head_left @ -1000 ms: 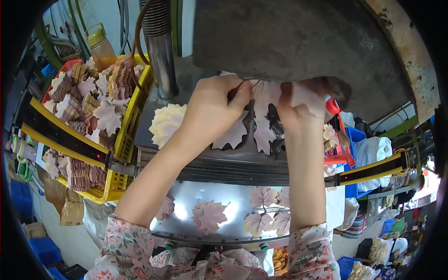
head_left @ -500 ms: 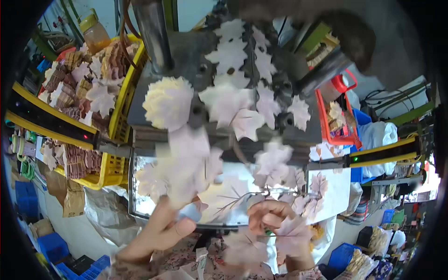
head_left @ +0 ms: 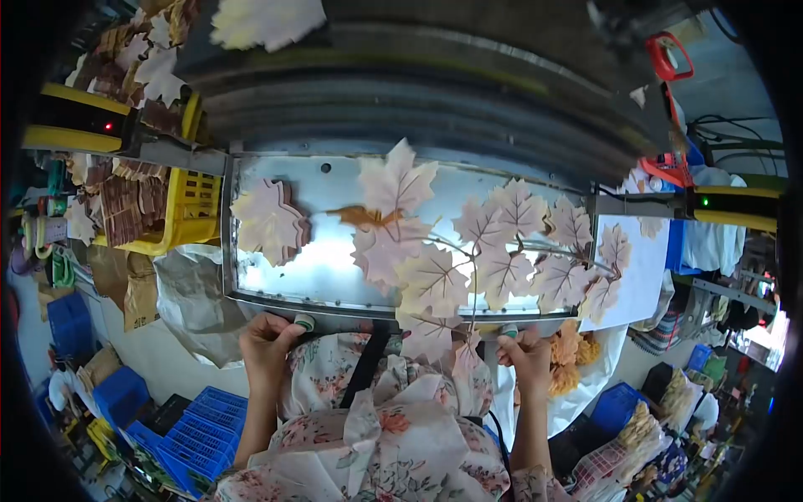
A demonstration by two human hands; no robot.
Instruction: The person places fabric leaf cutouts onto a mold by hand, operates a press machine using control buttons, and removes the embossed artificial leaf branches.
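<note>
My left hand (head_left: 266, 341) is at the front edge of the metal tray (head_left: 335, 299), its fingers curled and its thumb on a round green push button (head_left: 305, 322). On the other side, my right hand (head_left: 529, 356) is closed at a second green push button (head_left: 508, 331), partly hidden by the fingers. Between them, a spray of pale pink artificial maple leaves (head_left: 431, 280) lies across the tray, some leaves hanging over its front edge. A stack of similar leaves (head_left: 268, 224) rests at the tray's left. Neither hand touches the leaves.
Behind the tray stands a dark metal press block (head_left: 435, 92), blurred, with a pale leaf stack (head_left: 263, 21) on top. Black-and-yellow sensor bars (head_left: 79, 117) flank the tray. A yellow basket (head_left: 188, 209) holds leaf bundles at left; blue crates (head_left: 201, 427) sit on the floor.
Both hands have moved from the leaves to the buttons at the front edge. The leaf spray from my right hand now lies released across the tray. The view has tilted downward.
</note>
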